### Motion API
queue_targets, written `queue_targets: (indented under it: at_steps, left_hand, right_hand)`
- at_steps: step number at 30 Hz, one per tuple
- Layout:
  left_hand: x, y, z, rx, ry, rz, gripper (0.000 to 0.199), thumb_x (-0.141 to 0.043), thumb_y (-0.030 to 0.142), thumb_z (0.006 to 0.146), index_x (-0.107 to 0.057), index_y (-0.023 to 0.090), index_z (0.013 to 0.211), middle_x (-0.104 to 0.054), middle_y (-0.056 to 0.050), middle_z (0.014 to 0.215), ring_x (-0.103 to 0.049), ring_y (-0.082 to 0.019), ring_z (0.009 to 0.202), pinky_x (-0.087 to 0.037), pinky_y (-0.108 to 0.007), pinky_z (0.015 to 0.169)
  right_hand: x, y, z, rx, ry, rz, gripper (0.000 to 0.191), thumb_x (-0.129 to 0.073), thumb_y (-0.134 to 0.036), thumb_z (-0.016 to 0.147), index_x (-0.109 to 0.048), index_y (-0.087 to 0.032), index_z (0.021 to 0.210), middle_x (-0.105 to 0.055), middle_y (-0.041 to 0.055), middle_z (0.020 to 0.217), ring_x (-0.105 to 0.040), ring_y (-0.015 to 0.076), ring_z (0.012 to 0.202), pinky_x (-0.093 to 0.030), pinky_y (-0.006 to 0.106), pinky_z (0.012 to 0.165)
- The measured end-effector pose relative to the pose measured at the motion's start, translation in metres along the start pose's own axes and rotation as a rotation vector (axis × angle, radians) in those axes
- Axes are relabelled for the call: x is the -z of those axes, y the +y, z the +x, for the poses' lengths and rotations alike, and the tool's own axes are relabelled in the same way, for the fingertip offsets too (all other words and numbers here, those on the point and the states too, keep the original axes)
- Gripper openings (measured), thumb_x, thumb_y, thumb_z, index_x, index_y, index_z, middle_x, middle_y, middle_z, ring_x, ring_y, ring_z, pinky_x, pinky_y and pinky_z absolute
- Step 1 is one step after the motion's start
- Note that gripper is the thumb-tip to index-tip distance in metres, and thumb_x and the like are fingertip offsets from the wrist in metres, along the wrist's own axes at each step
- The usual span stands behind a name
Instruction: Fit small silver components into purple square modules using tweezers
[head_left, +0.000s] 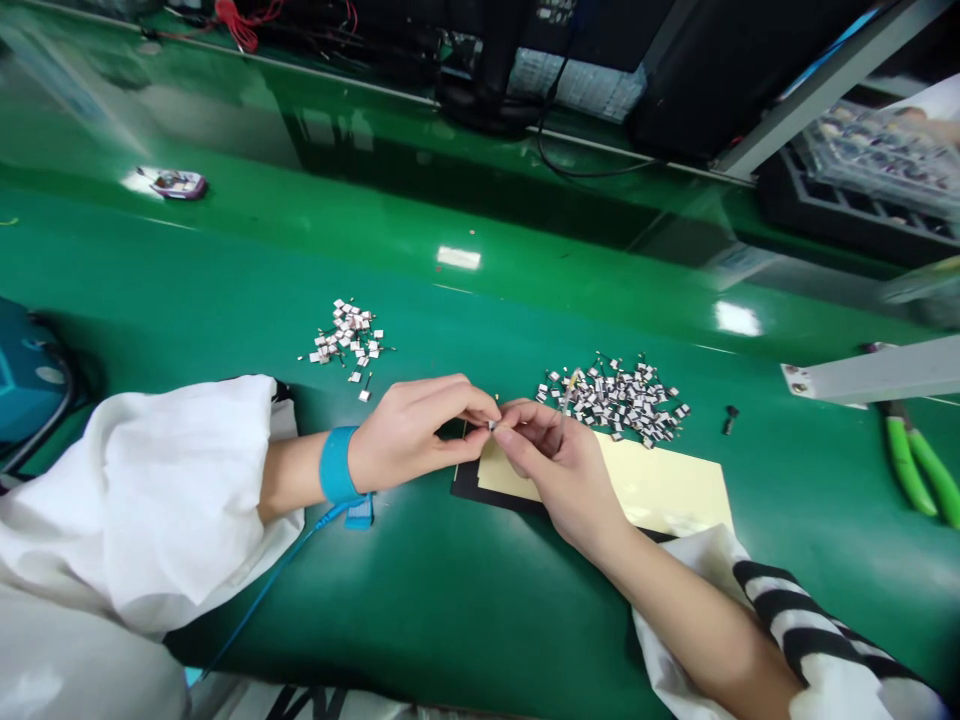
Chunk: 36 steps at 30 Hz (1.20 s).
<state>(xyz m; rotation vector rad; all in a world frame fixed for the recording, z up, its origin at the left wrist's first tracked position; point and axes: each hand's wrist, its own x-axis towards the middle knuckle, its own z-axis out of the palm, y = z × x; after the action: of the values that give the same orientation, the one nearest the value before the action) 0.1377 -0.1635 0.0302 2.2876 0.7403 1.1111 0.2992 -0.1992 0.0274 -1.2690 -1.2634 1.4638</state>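
Note:
My left hand (424, 425), with a blue strap (339, 465) round its wrist, pinches a tiny whitish part (492, 425) between thumb and forefinger. My right hand (559, 450) meets it there, its thumb and forefinger on the same part; a thin, pale tool (568, 392) sticks up from its fingers. Both hands are over the left end of a pale yellow sheet (660, 485) on a black backing. Beyond my right hand lies a large pile of small white-and-black parts (626, 400). A smaller pile (349, 335) lies beyond my left hand.
Green-handled pliers (919, 465) lie at the far right beside a grey metal bar (877, 375). A small black piece (730, 419) is right of the large pile. A blue cord (262, 590) trails from the strap. Trays (885, 170) stand back right, a purple-edged object (178, 184) back left.

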Motion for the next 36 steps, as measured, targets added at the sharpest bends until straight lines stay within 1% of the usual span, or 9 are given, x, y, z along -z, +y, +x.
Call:
queue_targets:
  at_steps: [2,8,14,17,21,26,29,32,36]
  left_hand:
    - [0.0,0.0,0.0,-0.017,-0.002,0.006,0.008,-0.057,0.008,0.073,-0.055,0.012,0.08,-0.062,-0.002,0.072,-0.058,-0.005,0.064,-0.047,-0.012,0.061]
    - [0.001,-0.001,-0.001,-0.046,0.012,-0.021,0.008,-0.059,0.009,0.072,-0.056,0.013,0.079,-0.063,-0.003,0.071,-0.06,-0.01,0.066,-0.05,-0.018,0.061]
    - [-0.002,-0.004,-0.001,0.153,0.034,-0.177,0.007,-0.06,0.018,0.073,-0.056,0.015,0.078,-0.06,-0.004,0.07,-0.061,-0.011,0.061,-0.056,-0.019,0.056]
    - [-0.002,-0.008,-0.002,0.111,0.033,-0.142,0.009,-0.057,0.023,0.076,-0.053,0.015,0.079,-0.059,-0.004,0.069,-0.06,-0.012,0.059,-0.057,-0.02,0.054]
    - [-0.002,-0.011,-0.004,0.207,-0.02,-0.139,0.009,-0.058,0.016,0.074,-0.053,0.013,0.08,-0.059,-0.004,0.072,-0.062,-0.011,0.065,-0.057,-0.02,0.061]
    - [-0.005,-0.012,0.0,0.303,-0.021,-0.201,0.009,-0.06,0.012,0.071,-0.055,0.012,0.079,-0.059,-0.004,0.073,-0.062,-0.011,0.067,-0.056,-0.02,0.063]
    - [-0.005,-0.014,0.004,0.3,-0.024,-0.219,0.011,-0.06,0.009,0.071,-0.055,0.013,0.08,-0.059,-0.003,0.074,-0.062,-0.011,0.068,-0.056,-0.019,0.064]
    - [-0.006,-0.016,0.006,0.269,-0.036,-0.226,0.014,-0.06,0.008,0.071,-0.054,0.015,0.082,-0.059,-0.002,0.075,-0.062,-0.01,0.069,-0.056,-0.018,0.065]
    - [-0.009,-0.016,0.003,0.161,-0.057,-0.119,0.018,-0.06,0.008,0.072,-0.053,0.016,0.087,-0.059,-0.002,0.077,-0.062,-0.01,0.071,-0.055,-0.017,0.064]
  right_hand:
    - [-0.001,0.001,0.0,-0.012,0.015,0.016,0.018,-0.06,-0.033,0.074,-0.054,-0.016,0.07,-0.048,-0.0018,0.065,-0.034,0.0069,0.049,-0.026,0.021,0.046]
    - [-0.004,0.001,0.003,-0.031,0.046,0.173,0.025,-0.069,-0.033,0.063,-0.05,-0.016,0.063,-0.053,0.0,0.067,-0.047,0.0111,0.063,-0.034,0.024,0.057]
    - [-0.001,0.0,0.007,0.017,0.009,0.249,0.029,-0.069,-0.035,0.063,-0.049,-0.015,0.063,-0.054,0.0002,0.066,-0.048,0.0123,0.063,-0.033,0.026,0.059]
    - [-0.002,0.003,0.01,0.023,-0.013,0.253,0.025,-0.065,-0.036,0.067,-0.052,-0.014,0.067,-0.051,-0.0002,0.065,-0.044,0.0114,0.061,-0.03,0.025,0.058]
    - [-0.002,0.006,0.014,-0.013,0.008,0.214,0.021,-0.063,-0.032,0.066,-0.053,-0.013,0.067,-0.043,-0.0036,0.057,-0.036,0.0091,0.055,-0.025,0.023,0.053]
    - [-0.001,0.007,0.015,-0.031,0.076,0.227,0.014,-0.06,-0.024,0.066,-0.05,-0.013,0.065,-0.045,-0.0024,0.059,-0.039,0.0096,0.057,-0.028,0.023,0.054]
    - [0.001,0.005,0.016,-0.036,0.079,0.276,0.013,-0.059,-0.022,0.066,-0.049,-0.014,0.063,-0.047,-0.002,0.061,-0.041,0.0098,0.059,-0.03,0.023,0.056]
    - [0.004,0.002,0.016,-0.041,0.07,0.261,0.015,-0.06,-0.026,0.068,-0.052,-0.014,0.066,-0.042,-0.0039,0.057,-0.038,0.0083,0.055,-0.027,0.022,0.052]
    - [0.005,0.0,0.017,-0.058,0.071,0.209,0.021,-0.064,-0.03,0.066,-0.054,-0.013,0.072,-0.036,-0.0066,0.053,-0.032,0.007,0.05,-0.023,0.021,0.047]
